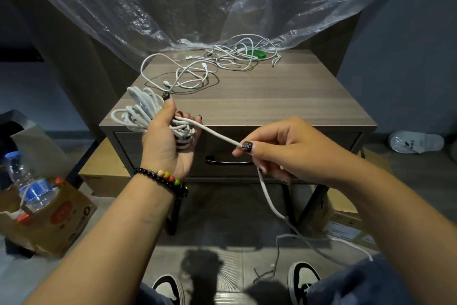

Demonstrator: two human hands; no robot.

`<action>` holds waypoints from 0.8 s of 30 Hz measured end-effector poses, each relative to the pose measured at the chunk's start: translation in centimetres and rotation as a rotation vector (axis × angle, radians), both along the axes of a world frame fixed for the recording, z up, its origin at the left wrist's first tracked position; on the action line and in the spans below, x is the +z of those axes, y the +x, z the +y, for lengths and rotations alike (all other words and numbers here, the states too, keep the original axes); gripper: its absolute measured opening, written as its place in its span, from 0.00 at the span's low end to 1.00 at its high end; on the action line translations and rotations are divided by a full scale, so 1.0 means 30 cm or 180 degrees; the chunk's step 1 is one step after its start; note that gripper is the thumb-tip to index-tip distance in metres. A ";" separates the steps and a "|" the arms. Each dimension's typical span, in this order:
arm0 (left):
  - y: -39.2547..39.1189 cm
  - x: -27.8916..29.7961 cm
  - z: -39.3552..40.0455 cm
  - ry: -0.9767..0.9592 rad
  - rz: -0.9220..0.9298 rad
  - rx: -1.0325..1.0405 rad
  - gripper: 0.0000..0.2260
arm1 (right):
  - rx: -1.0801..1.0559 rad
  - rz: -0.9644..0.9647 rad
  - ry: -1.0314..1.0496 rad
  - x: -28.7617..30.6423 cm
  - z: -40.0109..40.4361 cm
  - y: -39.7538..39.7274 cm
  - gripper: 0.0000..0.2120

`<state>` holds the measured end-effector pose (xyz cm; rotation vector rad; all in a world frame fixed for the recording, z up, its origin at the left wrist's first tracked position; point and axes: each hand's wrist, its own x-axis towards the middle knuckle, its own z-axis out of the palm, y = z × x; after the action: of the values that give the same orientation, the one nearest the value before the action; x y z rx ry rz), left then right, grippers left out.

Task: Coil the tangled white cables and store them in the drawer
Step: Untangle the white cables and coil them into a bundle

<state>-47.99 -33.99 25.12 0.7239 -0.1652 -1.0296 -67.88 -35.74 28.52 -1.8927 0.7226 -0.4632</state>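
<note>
Left hand [170, 141] grips a bundle of thick white cable [141, 111] in loose uneven loops off the nightstand's [272, 104] front-left corner; right hand [284, 151] pinches its taut free end; thinner tangled cables [222, 62] lie along the back edge; drawer [284, 153] closed.

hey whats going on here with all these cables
A person is winding a thick white cable into a coil. The left hand grips the coiled bundle, while the right hand pinches the loose length of cable running out of it; the rest trails down to the floor. More tangled white cables lie uncoiled on top of the nightstand, partly over a green object. The drawer below is closed, so nothing has been stored yet.
</note>
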 end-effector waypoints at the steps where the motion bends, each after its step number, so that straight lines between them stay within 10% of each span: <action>1: -0.002 0.004 0.002 -0.0060 0.0017 -0.0027 0.15 | 0.0068 0.0095 -0.0034 0.002 -0.002 -0.005 0.11; 12: 0.064 0.028 0.020 -0.0226 -0.0391 -0.0674 0.12 | -0.0450 0.0201 -0.0649 -0.011 -0.051 -0.026 0.08; 18: 0.019 -0.007 0.041 0.0047 -0.1847 -0.1854 0.04 | -0.1162 -0.0246 -0.1428 -0.043 -0.069 -0.026 0.05; 24: -0.038 -0.027 0.028 0.0255 -0.1356 -0.1773 0.09 | -0.1279 -0.0678 -0.1426 -0.026 -0.075 -0.021 0.06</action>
<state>-49.12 -33.14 24.32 0.9948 -0.7287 -1.4016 -68.50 -37.99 27.73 -2.0624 0.9128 -1.1425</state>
